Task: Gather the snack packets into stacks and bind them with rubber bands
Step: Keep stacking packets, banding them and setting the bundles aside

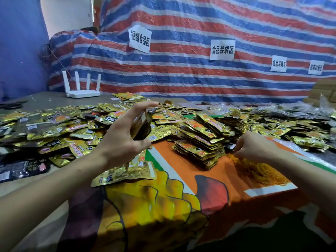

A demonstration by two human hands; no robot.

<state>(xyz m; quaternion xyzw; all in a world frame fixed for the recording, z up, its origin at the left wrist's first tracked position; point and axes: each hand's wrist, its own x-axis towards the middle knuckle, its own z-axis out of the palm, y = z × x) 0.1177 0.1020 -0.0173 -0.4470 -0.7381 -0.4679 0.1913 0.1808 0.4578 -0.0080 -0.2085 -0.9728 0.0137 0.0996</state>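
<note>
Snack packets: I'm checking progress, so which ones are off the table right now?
The small stack held upright in the left grip; every other packet lies on the table, loose or in piles.

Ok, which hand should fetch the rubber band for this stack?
Right. The right hand is down at the edge of the rubber band pile with no packets in it; the left hand is busy gripping the packet stack.
</note>
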